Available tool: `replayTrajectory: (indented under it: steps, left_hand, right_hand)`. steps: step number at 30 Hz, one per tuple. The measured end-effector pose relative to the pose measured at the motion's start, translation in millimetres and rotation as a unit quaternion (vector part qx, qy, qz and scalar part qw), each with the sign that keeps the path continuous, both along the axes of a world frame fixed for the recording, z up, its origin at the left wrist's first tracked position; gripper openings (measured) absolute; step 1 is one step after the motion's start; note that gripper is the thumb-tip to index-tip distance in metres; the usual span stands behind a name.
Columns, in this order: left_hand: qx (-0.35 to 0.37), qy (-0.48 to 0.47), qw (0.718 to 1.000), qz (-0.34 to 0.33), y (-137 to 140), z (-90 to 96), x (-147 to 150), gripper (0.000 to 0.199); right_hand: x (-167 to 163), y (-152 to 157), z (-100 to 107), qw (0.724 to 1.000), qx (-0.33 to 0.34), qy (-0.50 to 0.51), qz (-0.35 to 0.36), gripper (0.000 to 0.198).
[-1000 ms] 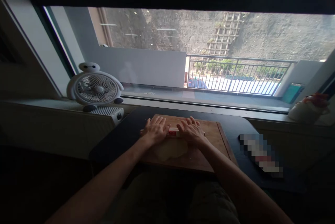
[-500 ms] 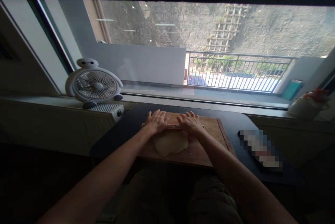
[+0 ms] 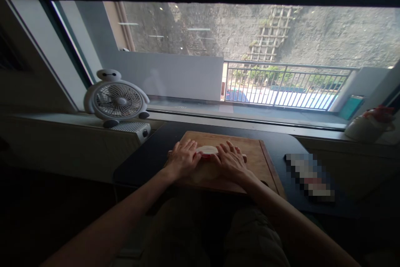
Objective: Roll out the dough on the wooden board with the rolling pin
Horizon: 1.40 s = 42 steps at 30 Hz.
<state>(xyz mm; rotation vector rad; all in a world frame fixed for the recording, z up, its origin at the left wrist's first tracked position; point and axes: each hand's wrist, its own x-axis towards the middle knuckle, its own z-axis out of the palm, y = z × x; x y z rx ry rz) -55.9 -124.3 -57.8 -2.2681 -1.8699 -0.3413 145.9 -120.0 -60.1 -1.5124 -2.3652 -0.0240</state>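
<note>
A rolling pin [image 3: 206, 156] with a red band at its middle lies crosswise on a sheet of pale dough [image 3: 204, 172]. My left hand [image 3: 183, 158] rests over the pin's left part, fingers stretched forward and slightly apart. On the right part lies my right hand [image 3: 230, 158], its fingers also spread out flat and its thumb pointing inward. Both palms touch the pin from above. Dough shows on the far side of the pin and, in shadow, on the near side. Under it all is a wooden board [image 3: 254, 152].
The board sits on a dark table [image 3: 140, 160]. A blurred-out flat object [image 3: 309, 177] lies at the table's right. A white fan [image 3: 120, 100] stands at the left by the window. On the right sill is a pale pot [image 3: 364, 127].
Both hands and the rolling pin have come nearer to me across the dough. A strip of dough now shows beyond the pin. The view has shifted slightly.
</note>
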Motion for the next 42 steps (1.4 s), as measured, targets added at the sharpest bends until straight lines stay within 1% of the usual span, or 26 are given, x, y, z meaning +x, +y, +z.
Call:
replayTrajectory:
  steps: [2,3,5,7,10,13,15,17,19,21,23,28,30,32,33,35,39,42]
  left_hand:
    - [0.034,0.009,0.999,-0.024,-17.5,-3.0,-2.0,0.061]
    - [0.044,0.012,0.998,-0.032,-21.3,-3.7,-2.3,0.062]
    - [0.037,0.016,0.999,-0.028,-16.8,-2.8,-1.3,0.063]
    - [0.006,0.012,1.0,0.0,2.6,1.0,1.7,0.064]
    - [-0.038,-0.004,0.998,0.05,49.0,8.5,5.9,0.066]
    - [-0.057,-0.02,0.995,0.079,92.8,13.9,6.3,0.065]
    - [-0.062,-0.029,0.994,0.088,109.8,15.0,5.0,0.064]
    - [-0.06,-0.035,0.994,0.09,113.5,13.7,3.8,0.065]
    - [-0.051,-0.036,0.994,0.084,103.8,10.5,3.7,0.066]
    - [-0.036,-0.033,0.996,0.07,83.0,6.9,4.5,0.066]
    - [-0.022,-0.026,0.998,0.052,55.0,4.6,5.4,0.063]
    - [0.03,-0.025,0.999,-0.018,-16.5,2.0,1.4,0.053]
    - [0.042,-0.023,0.998,-0.042,-33.2,-0.1,-2.0,0.052]
    - [0.048,-0.013,0.997,-0.054,-35.8,-1.5,-3.7,0.052]
    - [0.048,-0.009,0.997,-0.051,-31.0,-1.5,-3.3,0.052]
    - [0.035,-0.008,0.999,-0.022,-9.5,0.3,-0.7,0.054]
    - [-0.011,-0.026,0.998,0.051,59.8,7.2,5.3,0.056]
    - [-0.022,-0.039,0.996,0.073,104.2,11.8,6.1,0.054]
  right_hand:
    - [2.9,-18.4,-4.3,1.0,0.016,0.003,0.015,0.056]
    - [3.4,-22.0,-5.3,1.0,0.021,0.002,0.019,0.057]
    - [2.2,-16.2,-3.8,1.0,0.017,-0.006,0.015,0.055]
    - [-1.8,4.2,2.3,1.0,0.0,-0.012,-0.004,0.052]
    - [-9.4,46.3,15.8,0.998,-0.048,-0.032,-0.029,0.047]
    - [-14.8,81.7,27.0,0.994,-0.091,-0.057,-0.035,0.041]
    - [-16.5,96.5,30.2,0.993,-0.092,-0.056,-0.043,0.042]
    - [-17.2,102.5,29.1,0.994,-0.086,-0.05,-0.051,0.046]
    - [-16.9,97.9,24.3,0.995,-0.071,-0.038,-0.051,0.05]
    - [-15.2,81.7,17.2,0.998,-0.042,-0.02,-0.042,0.052]
    - [-11.8,54.9,9.8,1.0,-0.013,-0.007,-0.027,0.054]
    - [2.0,-24.5,-3.0,0.999,0.032,-0.004,0.018,0.058]
    - [6.6,-41.6,-5.4,0.998,0.048,-0.01,0.044,0.06]
    - [8.2,-40.9,-5.4,0.997,0.049,-0.016,0.062,0.059]
    - [7.5,-33.5,-4.4,0.997,0.044,-0.017,0.062,0.059]
    - [3.0,-7.4,-0.8,0.999,0.021,-0.015,0.038,0.057]
    - [-10.7,62.2,8.2,0.999,-0.036,-0.015,-0.029,0.055]
    - [-16.5,102.6,14.1,0.995,-0.079,-0.016,-0.06,0.055]
